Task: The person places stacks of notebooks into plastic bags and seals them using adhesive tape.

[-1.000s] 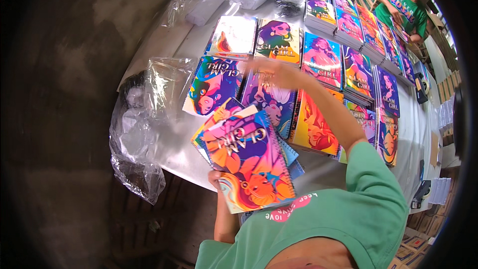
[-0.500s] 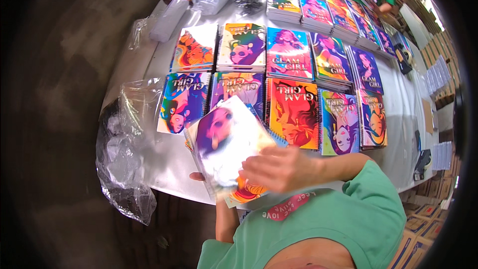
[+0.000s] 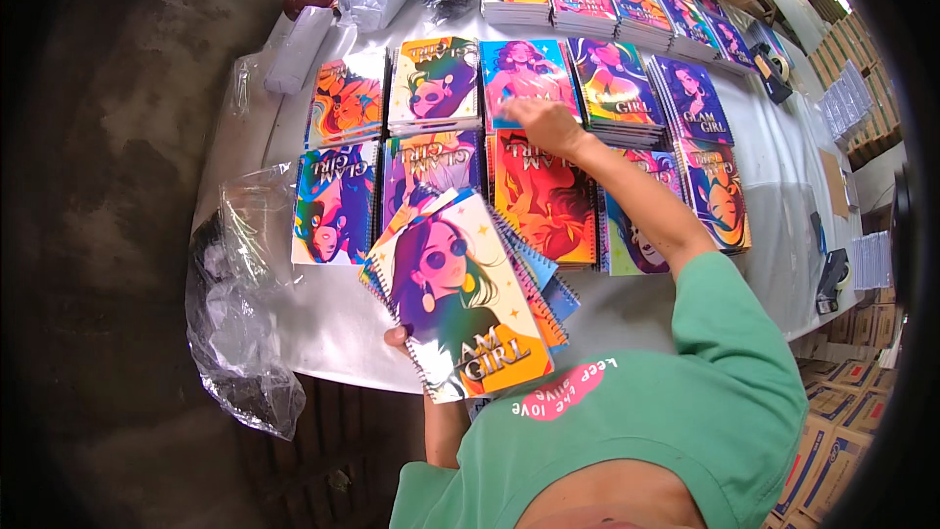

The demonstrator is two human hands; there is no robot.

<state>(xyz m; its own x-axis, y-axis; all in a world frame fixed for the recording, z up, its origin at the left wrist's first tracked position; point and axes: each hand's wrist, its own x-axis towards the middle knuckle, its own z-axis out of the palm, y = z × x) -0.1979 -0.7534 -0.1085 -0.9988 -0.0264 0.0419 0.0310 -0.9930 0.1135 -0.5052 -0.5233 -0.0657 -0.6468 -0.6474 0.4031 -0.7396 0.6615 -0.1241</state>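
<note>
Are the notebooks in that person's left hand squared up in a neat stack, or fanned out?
Fanned out. The held notebooks sit askew in the left hand, with blue edges of lower ones sticking out at the right.

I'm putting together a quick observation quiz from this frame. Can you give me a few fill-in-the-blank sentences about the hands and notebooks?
The left hand holds a fanned stack of spiral ____.
The right hand reaches out over the piles on the ____ table.
The person's shirt sleeve is ____.
Clear ____ wrapping hangs off the table's left edge.

Missing words: notebooks; white; green; plastic
</note>
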